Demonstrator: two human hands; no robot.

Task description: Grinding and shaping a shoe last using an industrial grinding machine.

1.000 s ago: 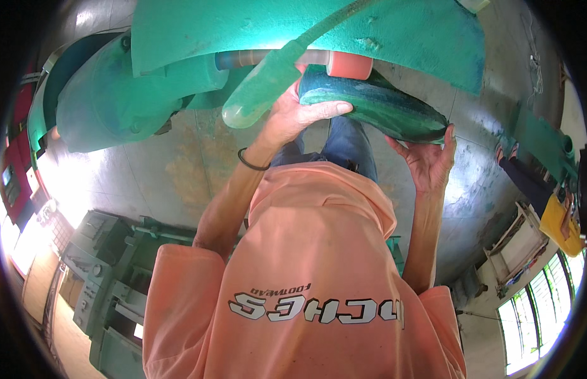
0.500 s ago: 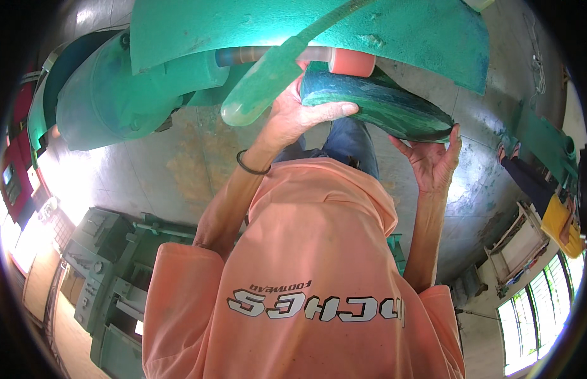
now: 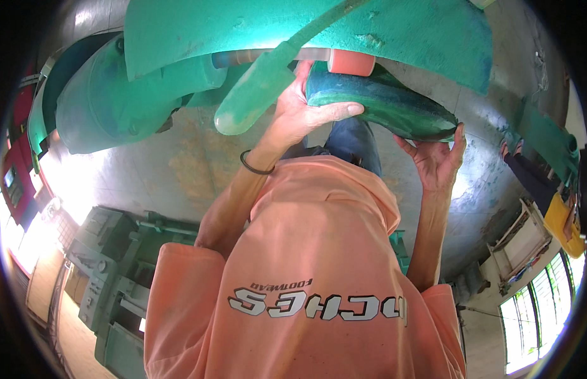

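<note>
Both hands held a dark green shoe (image 3: 382,107) up against the orange roller (image 3: 351,62). The left hand (image 3: 299,117) wrapped it, thumb on top; the right hand (image 3: 435,161) cupped its end, fingers spread. Next, it seemed, it needed steady pressing

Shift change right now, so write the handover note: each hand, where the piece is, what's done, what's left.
Left hand: grip closed on one end of the dark green shoe-shaped piece, thumb laid along its side.
Right hand: palm open, fingertips propping the piece's other end.
Piece: held against the orange wheel under the green machine housing.
Done: piece is at the wheel, both hands on it.
Left: not yet taken away or set down; how far the work on it has got cannot be told.
</note>
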